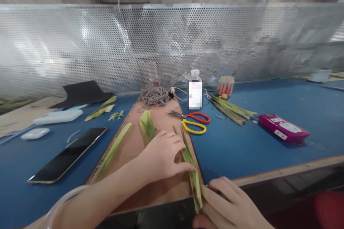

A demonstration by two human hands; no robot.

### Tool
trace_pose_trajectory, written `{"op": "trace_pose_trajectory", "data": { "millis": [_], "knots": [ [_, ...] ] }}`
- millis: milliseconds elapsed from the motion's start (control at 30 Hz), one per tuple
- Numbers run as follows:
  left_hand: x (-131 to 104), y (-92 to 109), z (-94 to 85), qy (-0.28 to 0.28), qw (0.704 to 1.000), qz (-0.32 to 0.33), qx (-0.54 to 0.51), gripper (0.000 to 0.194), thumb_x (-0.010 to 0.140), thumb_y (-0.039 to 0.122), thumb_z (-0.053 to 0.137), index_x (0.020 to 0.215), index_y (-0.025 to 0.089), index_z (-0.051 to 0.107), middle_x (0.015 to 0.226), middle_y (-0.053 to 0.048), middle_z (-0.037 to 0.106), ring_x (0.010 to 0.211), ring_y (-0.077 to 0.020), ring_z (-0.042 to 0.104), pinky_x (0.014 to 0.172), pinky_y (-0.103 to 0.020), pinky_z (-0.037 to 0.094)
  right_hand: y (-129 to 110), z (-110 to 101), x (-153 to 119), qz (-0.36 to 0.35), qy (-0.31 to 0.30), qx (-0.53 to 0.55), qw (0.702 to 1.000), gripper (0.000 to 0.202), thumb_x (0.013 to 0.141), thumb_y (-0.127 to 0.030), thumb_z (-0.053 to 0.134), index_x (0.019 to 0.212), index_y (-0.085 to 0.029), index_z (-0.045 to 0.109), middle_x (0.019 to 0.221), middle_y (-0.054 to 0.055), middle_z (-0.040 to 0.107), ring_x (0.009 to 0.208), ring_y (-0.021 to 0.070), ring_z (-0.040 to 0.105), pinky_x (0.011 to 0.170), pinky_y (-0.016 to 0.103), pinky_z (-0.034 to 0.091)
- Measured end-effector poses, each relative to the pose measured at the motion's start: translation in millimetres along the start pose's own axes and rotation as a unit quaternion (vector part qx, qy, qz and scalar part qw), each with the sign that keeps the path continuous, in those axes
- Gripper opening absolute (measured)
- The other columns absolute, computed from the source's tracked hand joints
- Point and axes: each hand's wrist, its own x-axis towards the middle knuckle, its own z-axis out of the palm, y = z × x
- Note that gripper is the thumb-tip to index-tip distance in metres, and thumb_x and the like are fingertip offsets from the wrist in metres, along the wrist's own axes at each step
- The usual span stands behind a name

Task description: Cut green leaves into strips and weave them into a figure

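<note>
Long green leaf strips (194, 182) lie across the right edge of a brown cardboard sheet (161, 196). My left hand (163, 155) rests over their upper part, its thumb and fingers bent around the strips. The lower end is held by my right hand (228, 204), between thumb and fingers at the near edge. Just beyond my left hand sits a folded green leaf bundle (147, 125). Another pale green leaf (114, 150) lies along the left side of the cardboard. Scissors (192, 121) with red and yellow handles lie partly on the cardboard, blades pointing left.
Grey cord (156, 96) is heaped at the far end of the cardboard. A white-capped bottle (195, 93), a jar (225, 86), more leaves (233, 109) and a purple pack (283, 128) stand or lie rightward. A black phone (68, 155) is at left; a perforated screen (166, 43) rises behind.
</note>
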Motion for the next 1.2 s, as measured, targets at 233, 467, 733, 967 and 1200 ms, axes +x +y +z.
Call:
{"op": "trace_pose_trajectory", "data": {
  "millis": [233, 467, 733, 967, 1200],
  "knots": [
    [-2.9, -1.3, 0.2, 0.003, 1.0, 0.006, 0.005, 0.044, 0.075, 0.057, 0.045, 0.087, 0.019, 0.063, 0.094, -0.006, 0.065, 0.091, -0.0241, 0.053, 0.083, -0.039, 0.034, 0.9, -0.2, 1.1, 0.008, -0.015, 0.012, 1.0, 0.02, 0.08, -0.024, 0.056, 0.062, -0.017, 0.057, 0.06, 0.001, 0.057, 0.061, 0.0132, 0.051, 0.053, 0.025, 0.039],
    [-4.4, 2.4, -2.5, -0.01, 0.998, -0.014, -0.052, 0.039, 0.075, 0.05, 0.051, 0.096, 0.017, 0.056, 0.092, -0.006, 0.062, 0.087, -0.022, 0.055, 0.076, -0.034, 0.042, 0.9, -0.8, -3.4, 0.023, -0.002, 0.032, 0.999, 0.015, 0.077, -0.022, 0.057, 0.063, -0.018, 0.057, 0.065, 0.002, 0.059, 0.065, 0.0142, 0.052, 0.056, 0.025, 0.043],
    [-4.4, 0.7, -0.4, -0.009, 0.997, 0.017, -0.072, 0.04, 0.076, 0.047, 0.052, 0.101, 0.016, 0.056, 0.109, -0.008, 0.058, 0.099, -0.0213, 0.052, 0.086, -0.033, 0.042, 1.2, 2.8, -3.4, 0.034, 0.006, 0.052, 0.998, 0.013, 0.078, -0.02, 0.056, 0.065, -0.017, 0.058, 0.067, 0.003, 0.06, 0.065, 0.0143, 0.05, 0.057, 0.026, 0.043],
    [-5.1, -2.0, 2.1, -0.009, 0.997, -0.014, -0.081, 0.045, 0.073, 0.051, 0.053, 0.099, 0.015, 0.056, 0.112, -0.01, 0.056, 0.1, -0.0234, 0.054, 0.086, -0.035, 0.044, 1.2, 3.0, -5.8, 0.038, 0.005, 0.049, 0.998, 0.012, 0.079, -0.019, 0.054, 0.069, -0.017, 0.061, 0.067, 0.003, 0.059, 0.066, 0.0146, 0.05, 0.059, 0.026, 0.043],
    [-4.8, -0.4, 0.7, -0.035, 0.996, -0.021, -0.075, 0.04, 0.076, 0.049, 0.05, 0.09, 0.014, 0.063, 0.106, -0.009, 0.054, 0.08, -0.0189, 0.06, 0.076, -0.032, 0.048, -0.9, 3.0, -6.4, 0.046, 0.012, 0.047, 0.998, 0.013, 0.078, -0.018, 0.054, 0.067, -0.017, 0.06, 0.065, 0.003, 0.058, 0.066, 0.0149, 0.051, 0.059, 0.026, 0.042]
  ]
}}
